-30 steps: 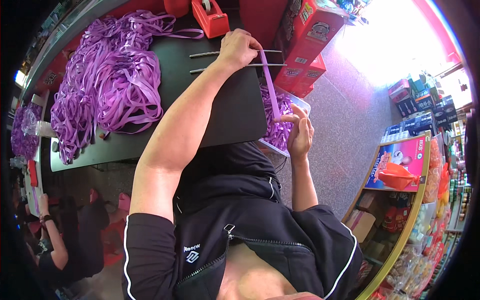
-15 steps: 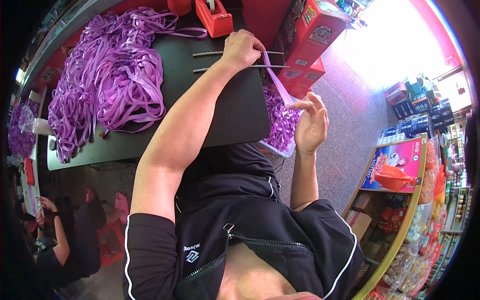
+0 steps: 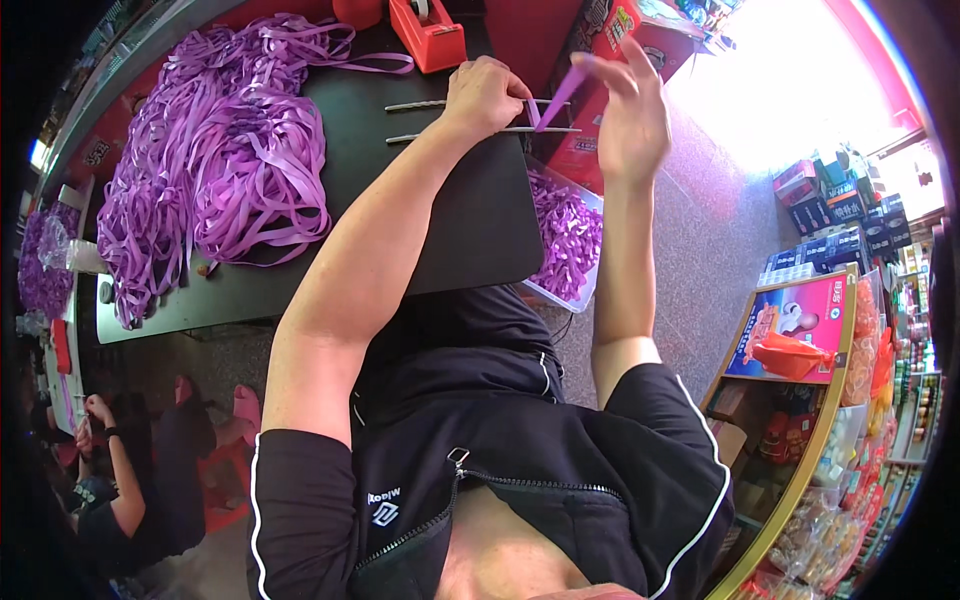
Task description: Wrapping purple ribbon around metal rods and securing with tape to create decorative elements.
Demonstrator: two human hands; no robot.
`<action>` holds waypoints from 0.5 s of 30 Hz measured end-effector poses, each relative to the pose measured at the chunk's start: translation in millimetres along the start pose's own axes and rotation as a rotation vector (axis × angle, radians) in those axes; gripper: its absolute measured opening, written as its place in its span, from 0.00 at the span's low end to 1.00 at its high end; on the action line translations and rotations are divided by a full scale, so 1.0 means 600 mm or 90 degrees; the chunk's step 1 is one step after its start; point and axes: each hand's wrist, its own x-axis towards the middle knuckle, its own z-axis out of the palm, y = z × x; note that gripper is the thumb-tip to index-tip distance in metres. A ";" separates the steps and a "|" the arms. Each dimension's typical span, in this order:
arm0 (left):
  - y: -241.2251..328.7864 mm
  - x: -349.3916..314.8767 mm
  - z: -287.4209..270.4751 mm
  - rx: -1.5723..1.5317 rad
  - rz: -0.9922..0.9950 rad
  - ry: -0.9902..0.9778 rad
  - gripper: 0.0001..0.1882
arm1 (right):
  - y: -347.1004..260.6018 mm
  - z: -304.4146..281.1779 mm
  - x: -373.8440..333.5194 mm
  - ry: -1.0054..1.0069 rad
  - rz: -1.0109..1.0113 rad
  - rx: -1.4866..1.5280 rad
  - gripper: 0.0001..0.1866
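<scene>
Left hand (image 3: 487, 96): upper centre, fist closed around two metal rods (image 3: 420, 104) and ribbon end.
Right hand (image 3: 630, 110): raised upper right, fingers pinching purple ribbon strip (image 3: 558, 97).
Surface: black table (image 3: 430, 200), purple ribbon heap (image 3: 210, 160) upper left, red tape dispenser (image 3: 430, 30) top centre.
Bin: clear tray of ribbon pieces (image 3: 565, 240) at table's right edge.
Room: speckled floor, stocked shop shelves (image 3: 850, 330) at right, seated person (image 3: 120, 470) lower left.

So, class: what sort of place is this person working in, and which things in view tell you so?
Probably a small shop used as a craft workspace: shelves of packaged goods, stacked red cartons, and a dark table piled with purple ribbon.
</scene>
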 end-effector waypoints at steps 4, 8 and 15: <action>0.002 0.001 0.014 -0.017 0.036 0.080 0.08 | 0.081 -0.059 0.080 -0.053 0.119 0.008 0.32; 0.004 -0.002 0.008 -0.015 0.009 0.074 0.08 | 0.149 -0.082 0.085 -0.138 0.213 -0.160 0.28; 0.001 0.001 0.011 -0.023 0.022 0.088 0.07 | 0.215 -0.116 0.019 -0.118 0.361 -0.130 0.28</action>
